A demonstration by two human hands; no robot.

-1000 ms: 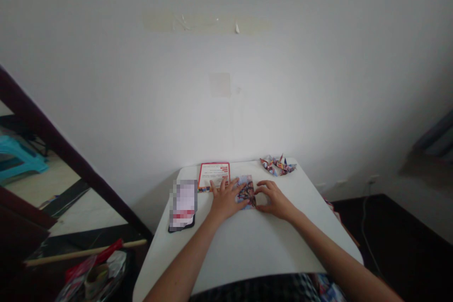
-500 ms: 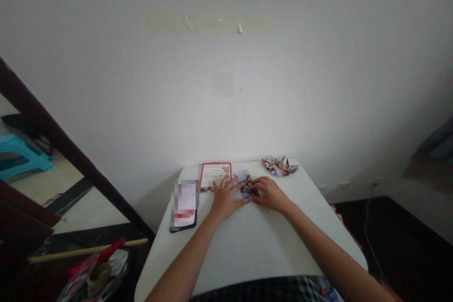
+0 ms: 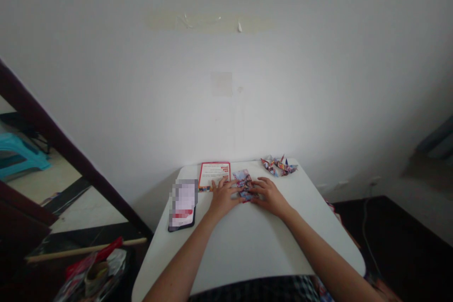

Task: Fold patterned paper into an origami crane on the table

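So the patterned paper (image 3: 242, 176) is lying on the white surface (image 3: 247, 250), with a hand at each side of it. Left hand (image 3: 224, 197) has its fingers spread open, tips over the paper's left edge. Right hand (image 3: 272, 196) has bent fingers over the right part, and honestly I can't tell if they're pinching it or just pressing. Between them they hide a fair bit of the print.

Other stuff around the paper: a red-bordered card (image 3: 214, 172) sits just to its left, kinda crowding the left hand, which blocks the card's lower right corner. Further left and a bit nearer the person there's a phone (image 3: 182, 204), mostly pixelated. Off to the paper's right and slightly farther back is a bunch of pointy folded paper pieces (image 3: 279, 167), apart from the right hand. Wall's (image 3: 300, 80) right behind the paper, past the far edge.
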